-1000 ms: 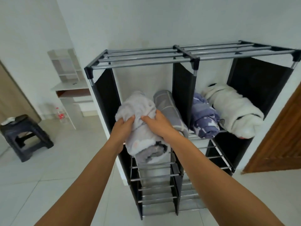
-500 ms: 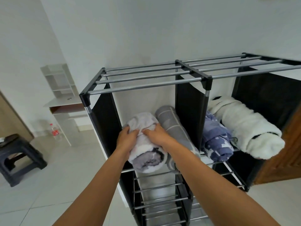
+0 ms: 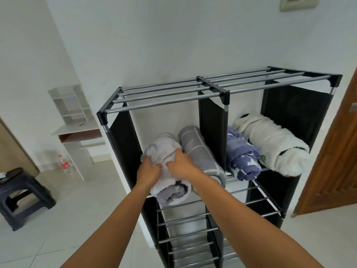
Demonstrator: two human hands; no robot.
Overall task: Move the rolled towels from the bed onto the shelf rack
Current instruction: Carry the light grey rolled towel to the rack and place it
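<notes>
Both our hands, left [image 3: 147, 172] and right [image 3: 179, 165], grip the pale rolled towel [image 3: 164, 149] on the shelf rack [image 3: 212, 88], touching the grey checked roll [image 3: 201, 151].

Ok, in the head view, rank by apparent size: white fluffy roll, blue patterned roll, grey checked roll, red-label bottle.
1. white fluffy roll
2. grey checked roll, close to the first and partly hidden by the right hand, so unsure
3. blue patterned roll
4. red-label bottle, also farthest away

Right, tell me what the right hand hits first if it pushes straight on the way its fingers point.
The right hand already grips the pale lilac rolled towel; beyond it, probably the white wall behind the rack, though depth is unclear.
</notes>
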